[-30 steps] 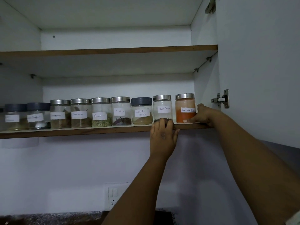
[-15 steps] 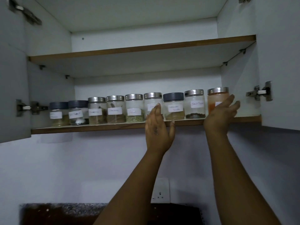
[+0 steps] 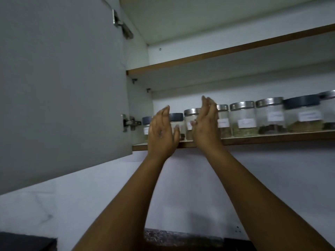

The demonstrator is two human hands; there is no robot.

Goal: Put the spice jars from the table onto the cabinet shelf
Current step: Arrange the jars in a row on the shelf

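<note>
Up in the cabinet, jars line the shelf; your left hand and right hand have moved to the row's left end, both flat and empty, so shelving looks done.

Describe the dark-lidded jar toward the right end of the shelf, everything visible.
The dark-lidded jar is a clear, round, glass-looking jar with a dark grey lid and a white handwritten label, too blurred to read. A shallow layer of brownish-green spice covers its bottom. It stands upright near the front edge of the lower shelf, in a row between steel-lidded jars, close to both. Neither hand touches it.
</note>
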